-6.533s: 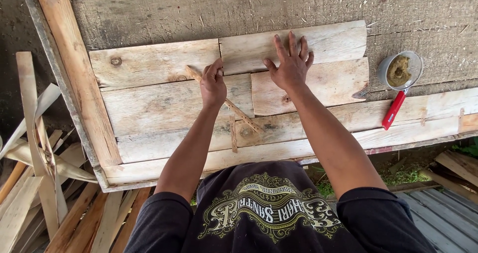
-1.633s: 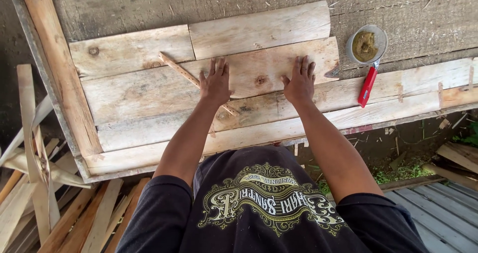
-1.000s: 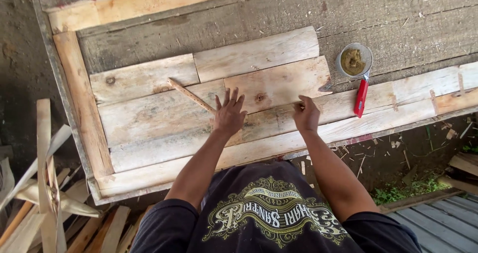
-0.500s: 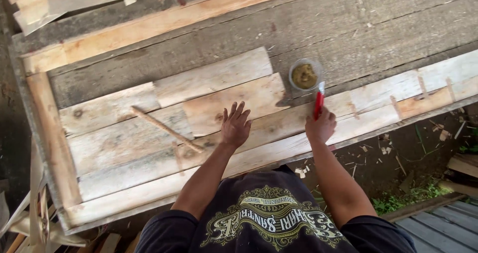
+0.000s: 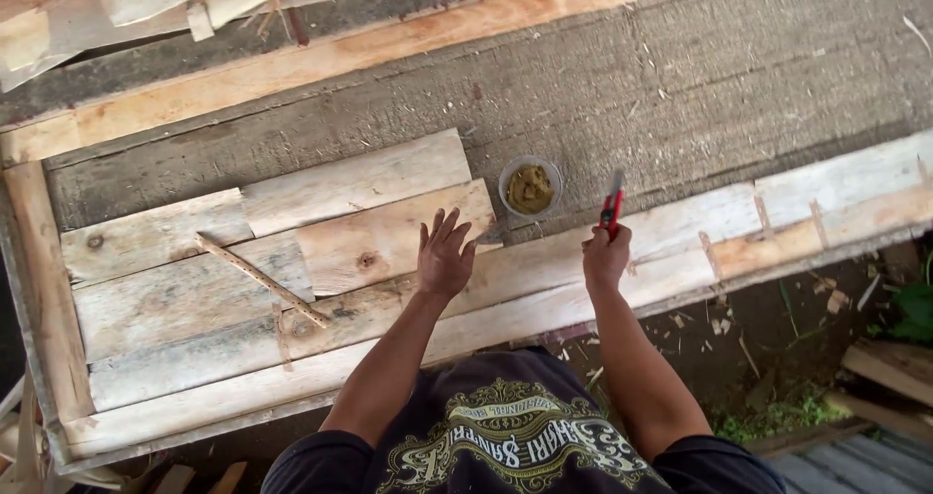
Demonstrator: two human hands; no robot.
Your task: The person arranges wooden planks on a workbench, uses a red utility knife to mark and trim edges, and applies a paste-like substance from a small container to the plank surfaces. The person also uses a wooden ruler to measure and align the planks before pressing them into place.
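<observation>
Left hand (image 5: 445, 257) flat, fingers spread, pinning short plank (image 5: 394, 238) steady; right hand (image 5: 604, 256) closed around red brush handle (image 5: 611, 205), beside glue cup (image 5: 530, 186).

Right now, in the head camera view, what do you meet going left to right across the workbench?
Thin wooden stick → knotted board → left hand → small cup of paste → right hand holding the red-handled tool.
</observation>
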